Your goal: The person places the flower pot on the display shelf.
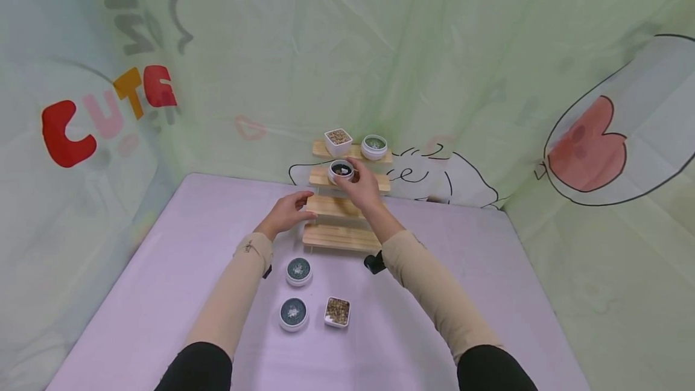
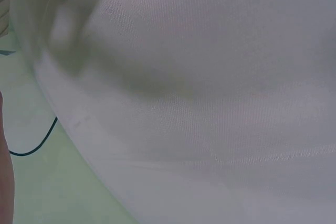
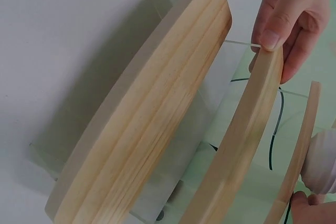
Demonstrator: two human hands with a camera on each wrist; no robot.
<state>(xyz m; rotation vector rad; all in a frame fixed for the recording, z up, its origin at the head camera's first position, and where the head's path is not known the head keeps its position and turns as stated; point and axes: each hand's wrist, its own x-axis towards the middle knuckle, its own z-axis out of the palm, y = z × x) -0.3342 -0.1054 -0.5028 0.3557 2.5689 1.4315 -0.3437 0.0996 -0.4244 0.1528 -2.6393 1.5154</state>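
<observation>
My right hand (image 1: 365,190) pinches a small round white pot (image 1: 341,169) with dark contents, at the second tier from the top of a wooden stepped stand (image 1: 342,237). In the right wrist view, that pot (image 3: 321,161) sits right at the tier's board. My left hand (image 1: 288,213) grips the left end of a lower tier; the right wrist view shows its thumb on the board's end and its fingers behind. A square white pot (image 1: 339,145) with brown granules and a round white pot (image 1: 374,148) with a green top stand on the top tier.
On the lilac tablecloth (image 1: 445,300) in front of the stand are two round white pots (image 1: 298,271) with blue-green tops and a square pot (image 1: 338,312) of brown granules. A printed green curtain (image 1: 380,65) hangs close behind the stand.
</observation>
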